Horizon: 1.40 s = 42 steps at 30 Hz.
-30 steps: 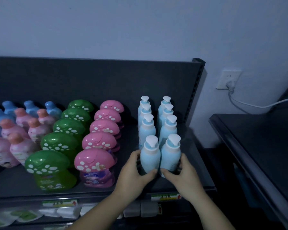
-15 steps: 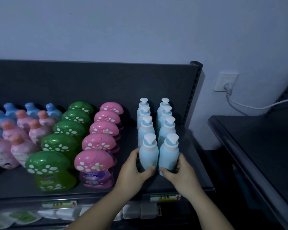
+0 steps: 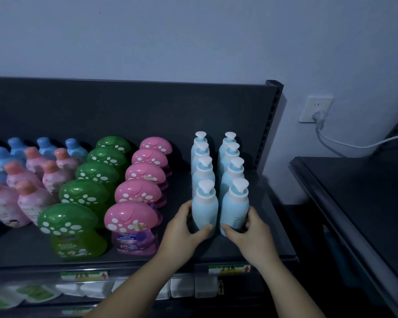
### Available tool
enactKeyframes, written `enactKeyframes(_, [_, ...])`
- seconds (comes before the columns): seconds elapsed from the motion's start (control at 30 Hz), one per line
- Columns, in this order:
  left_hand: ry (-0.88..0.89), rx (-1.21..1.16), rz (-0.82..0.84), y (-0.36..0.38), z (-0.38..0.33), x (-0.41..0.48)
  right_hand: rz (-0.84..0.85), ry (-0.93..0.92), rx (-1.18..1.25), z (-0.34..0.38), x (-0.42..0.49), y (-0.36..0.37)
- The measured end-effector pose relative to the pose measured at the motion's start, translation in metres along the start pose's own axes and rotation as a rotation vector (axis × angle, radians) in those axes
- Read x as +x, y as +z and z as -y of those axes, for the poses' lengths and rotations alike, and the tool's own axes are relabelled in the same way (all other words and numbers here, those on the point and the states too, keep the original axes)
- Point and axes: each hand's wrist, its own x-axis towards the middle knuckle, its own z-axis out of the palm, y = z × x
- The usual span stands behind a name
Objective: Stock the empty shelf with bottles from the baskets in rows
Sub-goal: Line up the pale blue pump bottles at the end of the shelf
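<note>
The left hand (image 3: pixel 182 228) had its grip curled round the left front bottle (image 3: pixel 205 207), thumb across the lower face. The right hand (image 3: pixel 251 230) held the right front bottle (image 3: pixel 233 207) the same way. The fingers went round the far sides, so I could not quite tell how tightly they closed. Both bottles stood upright on the shelf (image 3: pixel 269 246), just beside each other. They sat at the near end of two columns of pale blue bottles (image 3: pixel 203 167) running away from the grips toward the back panel.

To my eye the step was squaring up this front pair. It would go best by sliding them along the shelf rather than lifting, with the grip low on the bodies. The pump heads should face as those behind did, and the gap should match the columns beyond.

The bodies looked like smooth, rounded plastic, likely slippery, with cream collars and white fan-shaped pump tops. Left of the left grip stood pink mushroom-capped bottles (image 3: pixel 131 216), then green mushroom-capped bottles (image 3: pixel 67 219), glossy and dotted white. No basket was in sight.
</note>
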Motion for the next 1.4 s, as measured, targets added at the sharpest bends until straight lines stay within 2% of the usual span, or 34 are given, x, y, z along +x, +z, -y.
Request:
enactKeyframes(0.6, [-0.02,0.014,0.057,-0.003,0.007,0.006,0.14,0.051,0.059,-0.005,0.015,-0.006])
enactKeyframes(1.17, [-0.117,0.099,0.152,-0.001,0.019,0.003,0.252,0.107,0.051,-0.006,0.02,-0.02])
enactKeyframes(1.4, [-0.089,0.212,0.232,-0.01,0.016,-0.013,0.195,0.148,0.005,-0.002,0.001,-0.025])
